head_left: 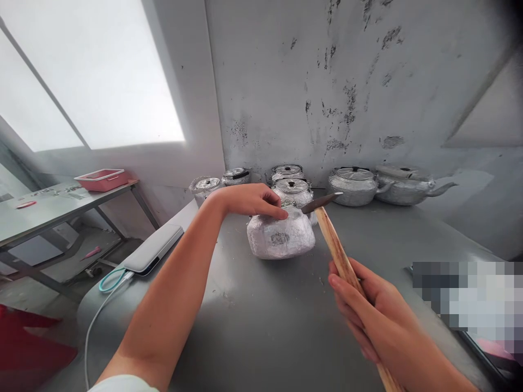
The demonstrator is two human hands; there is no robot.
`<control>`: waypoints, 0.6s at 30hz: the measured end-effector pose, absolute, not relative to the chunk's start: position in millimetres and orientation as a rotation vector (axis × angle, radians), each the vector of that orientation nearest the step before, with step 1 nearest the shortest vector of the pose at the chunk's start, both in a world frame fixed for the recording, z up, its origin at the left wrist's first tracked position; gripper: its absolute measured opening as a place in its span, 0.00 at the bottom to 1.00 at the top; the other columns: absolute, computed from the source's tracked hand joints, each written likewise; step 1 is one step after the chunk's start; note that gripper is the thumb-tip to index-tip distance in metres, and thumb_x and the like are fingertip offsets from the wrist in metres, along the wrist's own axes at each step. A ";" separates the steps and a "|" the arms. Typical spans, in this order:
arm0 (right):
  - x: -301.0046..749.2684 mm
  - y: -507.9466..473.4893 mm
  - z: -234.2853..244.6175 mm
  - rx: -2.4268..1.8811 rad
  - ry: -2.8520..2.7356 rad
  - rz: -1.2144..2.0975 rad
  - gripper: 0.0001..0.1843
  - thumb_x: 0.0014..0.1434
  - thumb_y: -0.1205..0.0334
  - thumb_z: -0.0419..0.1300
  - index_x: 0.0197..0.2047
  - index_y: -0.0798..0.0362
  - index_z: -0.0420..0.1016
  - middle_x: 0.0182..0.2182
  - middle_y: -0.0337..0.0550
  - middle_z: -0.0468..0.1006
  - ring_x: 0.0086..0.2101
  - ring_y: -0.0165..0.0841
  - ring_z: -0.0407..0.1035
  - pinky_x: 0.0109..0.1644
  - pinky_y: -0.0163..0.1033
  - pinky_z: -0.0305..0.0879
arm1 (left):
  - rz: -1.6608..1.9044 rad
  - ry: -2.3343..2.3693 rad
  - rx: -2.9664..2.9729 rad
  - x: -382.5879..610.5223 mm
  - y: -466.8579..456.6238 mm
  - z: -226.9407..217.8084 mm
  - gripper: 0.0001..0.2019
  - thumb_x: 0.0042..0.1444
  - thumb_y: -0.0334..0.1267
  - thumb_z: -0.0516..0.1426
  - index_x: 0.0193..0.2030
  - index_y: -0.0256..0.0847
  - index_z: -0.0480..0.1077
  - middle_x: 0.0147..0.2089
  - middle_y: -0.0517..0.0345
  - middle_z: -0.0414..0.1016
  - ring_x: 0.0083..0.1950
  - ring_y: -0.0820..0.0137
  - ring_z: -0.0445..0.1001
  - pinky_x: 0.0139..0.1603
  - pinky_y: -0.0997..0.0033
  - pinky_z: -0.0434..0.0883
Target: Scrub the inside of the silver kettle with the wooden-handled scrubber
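A silvery, dented metal kettle (281,237) rests on the grey table in front of me, tilted, with a dark round mark on its side. My left hand (257,200) reaches over its top, with thumb and curled fingers at the upper rim; part of the grip is hidden behind the hand. In my right hand (368,305) is a hammer (337,239), its wooden handle wrapped by my fingers. The hammer's narrow dark metal head is raised beside the kettle's upper right edge. Whether the head touches the kettle I cannot tell.
Several lidded metal kettles (352,188) stand along the wall at the table's back. At left lie a white power bank (155,251) and its cable. A side table holds a pink basket (102,179). A pixelated flat device (469,305) lies at right.
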State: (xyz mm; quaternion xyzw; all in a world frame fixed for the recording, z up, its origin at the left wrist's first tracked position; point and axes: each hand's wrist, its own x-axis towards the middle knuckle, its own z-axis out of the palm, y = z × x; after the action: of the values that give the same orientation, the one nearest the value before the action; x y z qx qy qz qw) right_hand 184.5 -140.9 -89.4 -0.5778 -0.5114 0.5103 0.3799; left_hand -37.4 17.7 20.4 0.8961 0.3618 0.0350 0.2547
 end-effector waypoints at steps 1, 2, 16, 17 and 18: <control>185.2 -140.9 -90.1 -1.470 -1.312 1.306 0.19 0.63 0.38 0.52 0.37 0.46 0.61 0.20 0.25 0.49 0.17 0.24 0.43 0.16 0.29 0.44 | 0.077 0.965 2.429 -38.2 17.8 20.6 0.19 0.58 0.56 0.57 0.33 0.41 0.72 0.31 0.61 0.66 0.31 0.71 0.60 0.31 0.70 0.56; 185.7 -140.8 -90.7 -1.467 -1.318 1.309 0.19 0.63 0.38 0.52 0.37 0.46 0.61 0.20 0.26 0.49 0.18 0.24 0.43 0.16 0.29 0.44 | 0.062 0.951 2.424 -38.8 17.8 20.9 0.18 0.58 0.55 0.57 0.33 0.41 0.72 0.31 0.61 0.67 0.32 0.71 0.61 0.31 0.70 0.57; 187.1 -138.2 -94.0 -1.459 -1.364 1.314 0.19 0.65 0.38 0.50 0.38 0.45 0.61 0.20 0.26 0.50 0.18 0.24 0.43 0.16 0.29 0.44 | -0.007 1.023 2.437 -40.1 15.5 22.6 0.21 0.58 0.58 0.55 0.29 0.42 0.74 0.28 0.61 0.60 0.29 0.72 0.56 0.32 0.71 0.56; 187.0 -138.6 -93.6 -1.463 -1.363 1.318 0.19 0.65 0.38 0.50 0.38 0.45 0.61 0.20 0.26 0.50 0.18 0.24 0.43 0.16 0.29 0.44 | -0.013 1.017 2.435 -40.4 15.5 22.8 0.21 0.58 0.58 0.56 0.29 0.42 0.74 0.28 0.61 0.60 0.29 0.72 0.56 0.32 0.71 0.56; 187.0 -139.0 -93.3 -1.465 -1.365 1.319 0.19 0.65 0.38 0.50 0.38 0.45 0.62 0.20 0.26 0.50 0.18 0.24 0.43 0.16 0.29 0.44 | -0.017 1.011 2.435 -40.6 15.4 23.0 0.21 0.59 0.58 0.56 0.28 0.42 0.74 0.27 0.61 0.60 0.29 0.72 0.56 0.32 0.70 0.55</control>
State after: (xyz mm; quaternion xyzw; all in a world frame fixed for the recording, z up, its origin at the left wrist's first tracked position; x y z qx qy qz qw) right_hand 187.0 -139.0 -93.3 -0.5693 -0.5303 0.5123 0.3636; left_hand -40.6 15.4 23.0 0.8942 0.3714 -0.0061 0.2498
